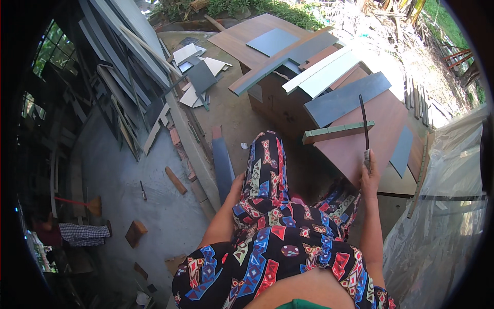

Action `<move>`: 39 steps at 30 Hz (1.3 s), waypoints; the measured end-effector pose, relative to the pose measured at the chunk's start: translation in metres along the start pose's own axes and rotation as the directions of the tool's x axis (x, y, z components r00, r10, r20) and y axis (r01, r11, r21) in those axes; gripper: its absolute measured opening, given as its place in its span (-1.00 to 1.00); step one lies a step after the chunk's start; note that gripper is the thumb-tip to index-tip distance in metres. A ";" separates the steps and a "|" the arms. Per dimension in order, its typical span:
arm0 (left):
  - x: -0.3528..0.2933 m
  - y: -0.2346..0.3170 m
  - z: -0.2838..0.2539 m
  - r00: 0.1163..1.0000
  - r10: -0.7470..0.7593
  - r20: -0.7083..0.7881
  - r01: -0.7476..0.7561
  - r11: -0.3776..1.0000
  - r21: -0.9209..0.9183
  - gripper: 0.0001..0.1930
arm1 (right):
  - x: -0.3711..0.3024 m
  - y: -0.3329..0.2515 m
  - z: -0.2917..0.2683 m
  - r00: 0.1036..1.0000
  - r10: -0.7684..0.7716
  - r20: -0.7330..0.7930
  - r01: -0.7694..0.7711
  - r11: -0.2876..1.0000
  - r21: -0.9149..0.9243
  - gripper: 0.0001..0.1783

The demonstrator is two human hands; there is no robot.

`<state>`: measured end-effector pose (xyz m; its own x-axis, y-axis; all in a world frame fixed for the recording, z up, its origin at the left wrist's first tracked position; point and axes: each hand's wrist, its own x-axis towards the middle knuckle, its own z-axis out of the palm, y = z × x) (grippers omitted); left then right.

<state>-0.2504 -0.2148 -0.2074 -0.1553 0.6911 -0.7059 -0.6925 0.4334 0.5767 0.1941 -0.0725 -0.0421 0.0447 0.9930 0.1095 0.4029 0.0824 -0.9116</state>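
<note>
My right hand (368, 177) is closed around the handle of a long thin dark blade (363, 121) that points up and away over a reddish-brown board (381, 131). A narrow green-edged wooden strip (337, 132) lies across that board just left of the blade. My left hand (237, 184) rests against my raised left knee, which is covered in patterned fabric (265, 170); its fingers are mostly hidden behind the leg, so I cannot see whether it holds anything.
Grey, white and brown laminate boards (329, 72) are stacked on a wooden cabinet ahead. More panels lean in a pile at left (118, 67). Offcuts and wood blocks (176, 180) lie on the concrete floor. A clear plastic sheet (442, 206) hangs at right.
</note>
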 end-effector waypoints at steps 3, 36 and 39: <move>0.018 -0.004 -0.013 1.000 0.012 -0.012 -0.012 0.999 0.044 -0.65 | 0.000 0.004 -0.003 0.999 -0.029 -0.018 0.029 1.000 -0.007 -0.38; -0.022 0.019 0.034 0.980 -0.197 -0.005 0.196 0.979 -0.052 -0.61 | -0.002 -0.014 0.007 0.998 -0.052 -0.044 0.052 0.999 -0.006 -0.36; 0.000 0.014 0.031 0.960 -0.264 -0.091 0.244 0.951 -0.191 -0.49 | -0.006 -0.024 0.002 0.997 0.063 -0.036 -0.061 0.997 0.055 -0.35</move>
<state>-0.2386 -0.1907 -0.1865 -0.0304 0.4962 -0.8677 -0.8312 0.4696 0.2977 0.1822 -0.0801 -0.0214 0.1028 0.9925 0.0657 0.3487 0.0258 -0.9369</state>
